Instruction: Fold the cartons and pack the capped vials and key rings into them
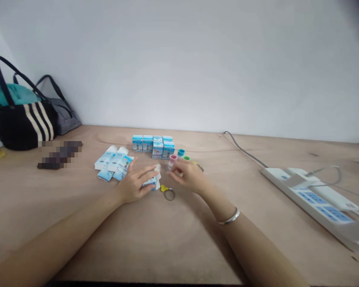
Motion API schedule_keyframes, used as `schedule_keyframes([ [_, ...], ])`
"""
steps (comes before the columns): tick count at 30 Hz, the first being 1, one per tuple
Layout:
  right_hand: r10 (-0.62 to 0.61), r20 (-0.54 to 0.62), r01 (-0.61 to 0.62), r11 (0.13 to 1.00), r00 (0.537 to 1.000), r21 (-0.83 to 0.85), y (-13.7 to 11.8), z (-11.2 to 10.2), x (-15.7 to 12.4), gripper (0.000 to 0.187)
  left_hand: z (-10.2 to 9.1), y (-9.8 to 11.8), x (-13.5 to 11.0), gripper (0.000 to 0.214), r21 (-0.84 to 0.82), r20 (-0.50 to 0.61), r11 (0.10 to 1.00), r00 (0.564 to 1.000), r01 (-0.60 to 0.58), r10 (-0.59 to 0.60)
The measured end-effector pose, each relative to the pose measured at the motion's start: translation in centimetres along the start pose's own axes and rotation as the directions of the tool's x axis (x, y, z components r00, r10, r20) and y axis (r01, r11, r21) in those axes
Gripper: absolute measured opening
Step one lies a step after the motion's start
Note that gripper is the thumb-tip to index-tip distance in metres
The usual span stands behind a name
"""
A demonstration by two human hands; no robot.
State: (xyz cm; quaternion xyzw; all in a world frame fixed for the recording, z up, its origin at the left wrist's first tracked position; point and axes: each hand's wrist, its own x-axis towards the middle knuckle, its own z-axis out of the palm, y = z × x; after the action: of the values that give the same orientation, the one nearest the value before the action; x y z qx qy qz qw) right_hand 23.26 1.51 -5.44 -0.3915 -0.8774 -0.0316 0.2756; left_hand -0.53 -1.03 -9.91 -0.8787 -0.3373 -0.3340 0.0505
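My left hand is wrapped over a small blue-and-white cardboard box, whose flaps stand open at the right end. My right hand pinches the lower part of a small clear bottle with a pink cap, partly hidden by the fingers. Just behind that hand stand a blue-capped bottle and a green-capped one. A metal ring with a yellow tag lies between my hands. Left of my left hand, several flattened or open boxes overlap on the table.
Several closed boxes stand in a group behind my hands. A white power strip with cables lies at the right. Bags rest against the wall at the far left, near a dark blurred object on the wooden table.
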Motion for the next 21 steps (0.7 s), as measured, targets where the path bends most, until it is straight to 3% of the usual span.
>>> schedule_keyframes([
  [2, -0.108, 0.24, 0.073, 0.986, 0.965, 0.149, -1.0, -0.2, -0.6, 0.018, -0.2, 0.1, -0.1, 0.045, 0.023, -0.025, 0.999, 0.999, 0.023, -0.022],
  [5, -0.156, 0.401, 0.068, 0.972, 0.903, 0.224, -2.0, -0.2, -1.3, 0.019, -0.7, 0.2, -0.5, 0.047, 0.034, -0.02, 0.999, 0.999, 0.03, -0.03],
  [8, -0.064, 0.483, 0.0, 0.991, 0.874, 0.133, -1.7, -0.5, -1.5, 0.022, -0.9, 0.2, -1.0, 0.043, 0.04, 0.025, 0.998, 0.999, 0.045, -0.046],
  [11, 0.138, 0.555, -0.104, 0.99, 0.821, -0.092, -0.7, -1.5, -1.3, 0.027, -0.9, 0.1, -1.3, 0.04, 0.037, 0.048, 0.998, 0.997, 0.056, -0.058],
  [15, 0.428, 0.447, -0.25, 0.88, 0.785, -0.403, 1.0, -2.7, -0.9, 0.02, -0.8, 0.0, -1.2, 0.04, 0.043, 0.057, 0.998, 0.997, 0.043, -0.046],
  [18, 0.546, 0.331, -0.344, 0.792, 0.77, -0.505, 1.7, -3.1, -0.7, 0.014, -0.7, 0.0, -1.3, 0.042, 0.054, 0.071, 0.998, 0.997, 0.028, -0.031],
  [21, 0.606, 0.214, -0.427, 0.728, 0.766, -0.537, 1.4, -3.2, -0.5, 0.023, -0.4, -0.1, -1.4, 0.042, 0.035, 0.061, 0.999, 0.998, 0.006, -0.009],
])
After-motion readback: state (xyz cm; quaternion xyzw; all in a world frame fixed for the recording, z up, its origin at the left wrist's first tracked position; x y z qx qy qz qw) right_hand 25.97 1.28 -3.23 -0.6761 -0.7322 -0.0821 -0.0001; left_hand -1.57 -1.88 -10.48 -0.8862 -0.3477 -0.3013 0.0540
